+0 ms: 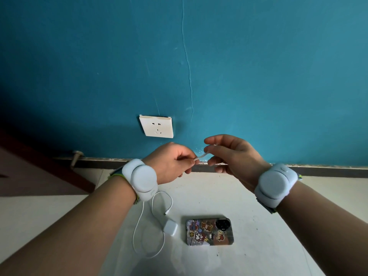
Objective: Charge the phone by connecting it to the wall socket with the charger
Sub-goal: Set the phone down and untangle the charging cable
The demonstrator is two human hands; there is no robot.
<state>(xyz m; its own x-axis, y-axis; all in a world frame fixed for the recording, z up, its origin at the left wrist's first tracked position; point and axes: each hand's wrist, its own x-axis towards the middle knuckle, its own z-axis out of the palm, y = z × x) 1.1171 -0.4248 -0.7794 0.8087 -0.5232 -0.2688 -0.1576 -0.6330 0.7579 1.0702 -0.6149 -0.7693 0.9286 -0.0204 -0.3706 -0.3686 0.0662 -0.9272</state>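
Teal paint covered the wall [258, 66] at the far side, with a thin pale crack running down it and a dark skirting strip along its foot. Low on that wall, left of centre, sat a white wall socket [156, 126], its slots bare and nothing plugged in. Below lay a pale floor [249, 196], and at the far left a dark reddish door [29, 170] stood beside a small doorstop [75, 156].

Both arms reached forward, each wearing a white puck-shaped wrist device [142, 180] on a band. The left hand [171, 163] and the right hand [233, 154] were raised in front of the skirting, close together but not touching. Between them stretched a short whitish strip [202, 155], pinched at one end by the left thumb and forefinger and at the other by the right fingertips; what the strip was could not be told. The remaining fingers of both hands were loosely curled.

On the floor nearer the camera, the phone [209, 232] lay face down, its case covered in cartoon stickers, camera module toward the right. Just left of it, apart from it, rested the white charger plug [170, 227], with its white cable [139, 236] looping out to the left and back, the free connector end lying just beyond the plug. Neither hand touched phone, plug or cable.
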